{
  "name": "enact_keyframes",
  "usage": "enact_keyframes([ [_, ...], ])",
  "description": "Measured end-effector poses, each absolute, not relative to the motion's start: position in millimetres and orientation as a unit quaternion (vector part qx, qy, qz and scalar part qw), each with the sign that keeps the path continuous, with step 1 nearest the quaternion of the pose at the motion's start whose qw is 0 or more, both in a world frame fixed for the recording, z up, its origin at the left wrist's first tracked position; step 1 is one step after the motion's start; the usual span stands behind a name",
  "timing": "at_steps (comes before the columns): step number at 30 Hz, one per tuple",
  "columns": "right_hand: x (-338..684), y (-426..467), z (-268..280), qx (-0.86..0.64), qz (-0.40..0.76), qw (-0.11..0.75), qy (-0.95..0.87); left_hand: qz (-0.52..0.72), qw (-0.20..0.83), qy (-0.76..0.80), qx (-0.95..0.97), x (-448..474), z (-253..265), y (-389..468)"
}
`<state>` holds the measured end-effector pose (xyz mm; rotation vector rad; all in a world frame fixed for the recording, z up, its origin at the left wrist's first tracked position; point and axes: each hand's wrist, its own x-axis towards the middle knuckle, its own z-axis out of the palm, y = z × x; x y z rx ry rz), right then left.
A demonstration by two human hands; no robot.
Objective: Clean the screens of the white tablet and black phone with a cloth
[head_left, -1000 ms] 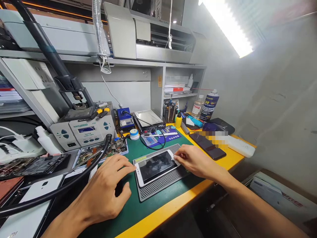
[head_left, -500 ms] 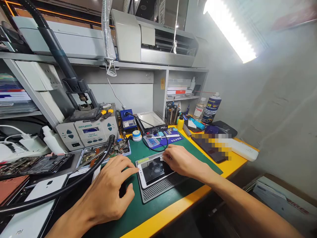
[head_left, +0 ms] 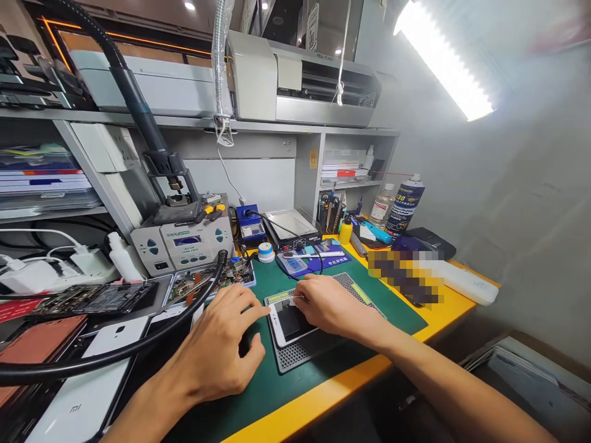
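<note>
A white-framed smartphone (head_left: 290, 321) with a dark screen lies face up on a grey perforated pad (head_left: 295, 358). My right hand (head_left: 325, 307) is over the phone's far part, its fingers pinched on a small white piece (head_left: 294, 300) against the glass. Whether that piece is cloth or paper I cannot tell, as the fingers hide most of it. At the phone's near left end rests the index fingertip of my left hand (head_left: 221, 351). That hand's thumb and fingers are spread, with nothing in them.
A black hose (head_left: 138, 346) arches across the left side, above a white phone back (head_left: 87, 387). Behind the green mat (head_left: 258, 394) stand a soldering station (head_left: 187, 243), a flat heating plate (head_left: 290, 224) and a yellow bottle (head_left: 345, 232). A spray can (head_left: 405, 206) stands at the back right.
The whole view has shifted, so most things appear farther right. My right hand has slid over the screen toward the phone's left end with the white piece. The left hand keeps its place at the phone.
</note>
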<state>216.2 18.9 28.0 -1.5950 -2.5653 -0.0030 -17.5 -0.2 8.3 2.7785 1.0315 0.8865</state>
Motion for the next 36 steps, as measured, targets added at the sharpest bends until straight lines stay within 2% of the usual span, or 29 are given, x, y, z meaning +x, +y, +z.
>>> enact_keyframes([
  [18, 193, 23, 26, -0.52, 0.002, 0.073, -0.851, 0.273, 0.008, 0.348, 0.897, -22, 7, 2],
  [31, 194, 24, 32, -0.391, 0.085, 0.084, -0.913, 0.267, 0.011, 0.363, 0.892, -23, 9, 2],
  [36, 196, 29, 31, -0.416, 0.072, 0.101, -0.901, 0.277, 0.007, 0.363, 0.89, -22, 10, 2],
])
